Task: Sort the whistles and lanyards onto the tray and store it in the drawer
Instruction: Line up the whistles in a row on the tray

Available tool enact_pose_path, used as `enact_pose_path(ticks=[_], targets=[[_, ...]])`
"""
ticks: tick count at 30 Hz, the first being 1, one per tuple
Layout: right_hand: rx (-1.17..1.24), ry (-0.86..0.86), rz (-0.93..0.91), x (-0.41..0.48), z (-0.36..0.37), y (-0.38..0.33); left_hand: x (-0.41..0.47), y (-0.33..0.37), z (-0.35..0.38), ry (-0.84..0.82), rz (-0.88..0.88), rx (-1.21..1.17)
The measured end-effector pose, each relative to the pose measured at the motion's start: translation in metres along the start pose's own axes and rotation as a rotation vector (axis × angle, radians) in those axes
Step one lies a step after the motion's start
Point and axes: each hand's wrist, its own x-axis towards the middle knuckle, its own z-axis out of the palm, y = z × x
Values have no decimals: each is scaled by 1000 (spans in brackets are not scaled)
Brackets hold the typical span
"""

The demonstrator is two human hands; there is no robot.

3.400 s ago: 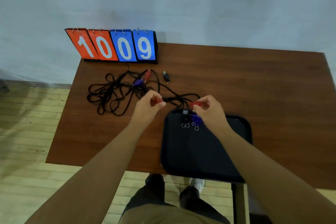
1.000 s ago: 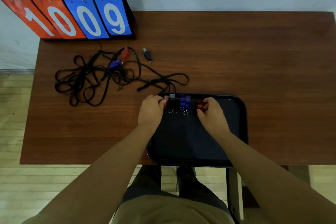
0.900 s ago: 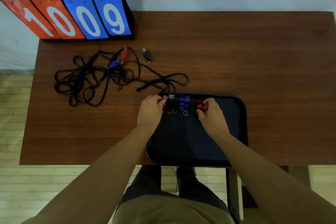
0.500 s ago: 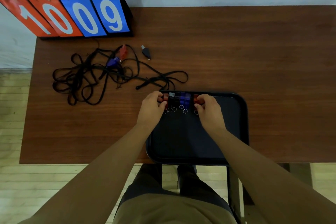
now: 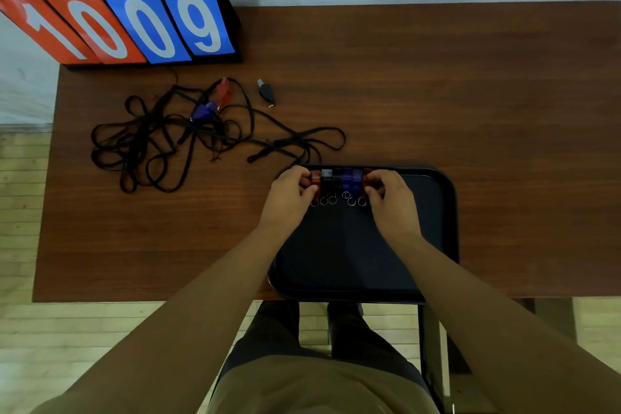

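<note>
A black tray (image 5: 440, 239) lies at the table's front edge. Along its far rim stands a row of several whistles (image 5: 339, 180), red, black and blue, with key rings pointing toward me. My left hand (image 5: 290, 198) pinches the red whistle (image 5: 315, 177) at the row's left end. My right hand (image 5: 391, 200) pinches the red whistle (image 5: 367, 174) at the right end. A tangle of black lanyards (image 5: 174, 141) lies on the table to the left, with a red whistle (image 5: 221, 91) and a blue whistle (image 5: 201, 111) in it. A black whistle (image 5: 266, 91) lies alone beside them.
A flip scoreboard (image 5: 117, 20) reading 1009 stands at the table's far left corner against the wall. The wooden table (image 5: 470, 104) stretches bare to the right of the tray. My legs and a table leg (image 5: 431, 346) show below the front edge.
Both hands carried red whistles from the lanyard pile to the tray. My right hand then slid its red whistle left against the blue ones, closing up the row.
</note>
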Motion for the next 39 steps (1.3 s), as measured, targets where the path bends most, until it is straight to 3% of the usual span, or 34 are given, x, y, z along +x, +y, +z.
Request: enact_pose_path(ticks=[22,39], targets=[[-132,-28,-90,-3,-4,14,-8,-4,9,-57,-26,13],[-58,-24,-63,-1,-3,13,-5,0,9,-20,54,85]])
